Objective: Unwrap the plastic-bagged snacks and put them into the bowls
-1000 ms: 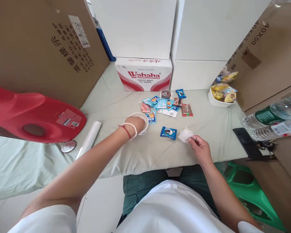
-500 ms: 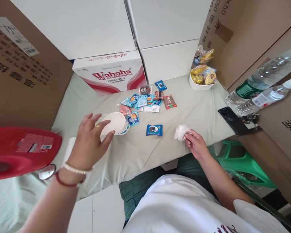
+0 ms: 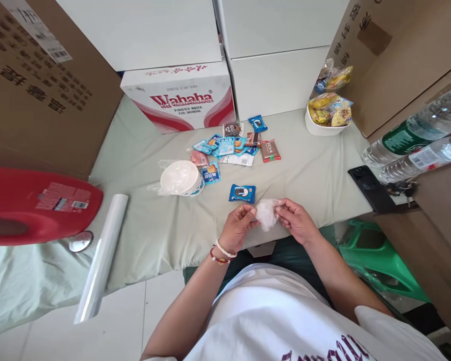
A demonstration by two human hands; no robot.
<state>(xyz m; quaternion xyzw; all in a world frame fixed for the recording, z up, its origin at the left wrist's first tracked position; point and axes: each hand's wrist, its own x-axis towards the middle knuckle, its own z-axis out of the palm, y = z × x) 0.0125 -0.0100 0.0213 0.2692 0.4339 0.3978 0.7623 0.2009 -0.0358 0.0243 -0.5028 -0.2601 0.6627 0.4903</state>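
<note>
A crumpled wad of thin clear plastic film [image 3: 266, 215] is stretched between my two hands near the table's front edge. My left hand [image 3: 238, 225] pinches its left side between thumb and fingers, and my right hand [image 3: 293, 219] pinches the other side. Just beyond the film lies a blue snack packet [image 3: 242, 193], apart from my hands. To the left stands a white paper bowl [image 3: 194, 189] with a blue pattern, loose clear film lying over its top. Behind it, several small snack packets [image 3: 226, 146] are piled together.
A roll of clear film [image 3: 102, 255] overhangs the front edge at left, near a red container [image 3: 41, 205]. A Wahaba carton [image 3: 180, 100] stands behind. At right are a white tub of snacks [image 3: 327, 128], a phone [image 3: 370, 188], keys [image 3: 402, 188] and plastic bottles [image 3: 413, 135].
My left hand has moved from over the bowl to the right and taken hold of the film. My right hand has drawn the film slightly left and nearer, and the wad is now spread between both hands.
</note>
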